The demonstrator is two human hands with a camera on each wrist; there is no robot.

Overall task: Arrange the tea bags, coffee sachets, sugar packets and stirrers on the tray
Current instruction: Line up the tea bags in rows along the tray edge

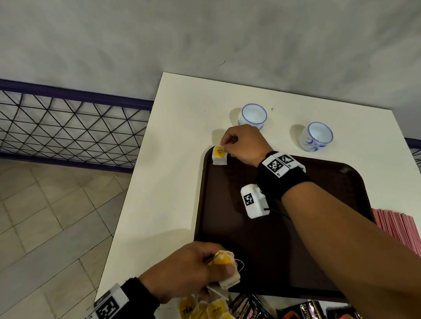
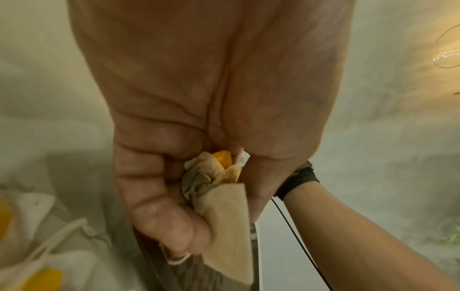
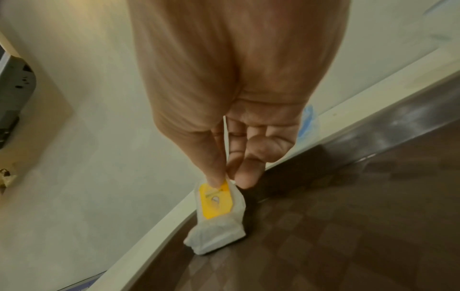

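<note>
A dark brown tray [image 1: 231, 230] lies on the white table. My right hand [image 1: 230, 142] reaches to the tray's far left corner and pinches the top of a white tea bag with a yellow tag [image 1: 219, 155], [image 3: 217, 212]; the bag's bottom rests on the tray [image 3: 323, 236]. My left hand [image 1: 199, 267] hovers at the tray's near left corner, gripping a bunch of tea bags [image 1: 226, 266], [image 2: 224, 198]. More yellow-tagged tea bags [image 1: 203, 311] and black coffee sachets [image 1: 305, 311] lie on the table in front of the tray.
Two white cups with blue rims [image 1: 253, 116], [image 1: 317, 135] stand on the table beyond the tray. A stack of red packets [image 1: 398, 229] lies at the tray's right side. The table's left edge [image 1: 134, 186] drops to a tiled floor with a wire fence.
</note>
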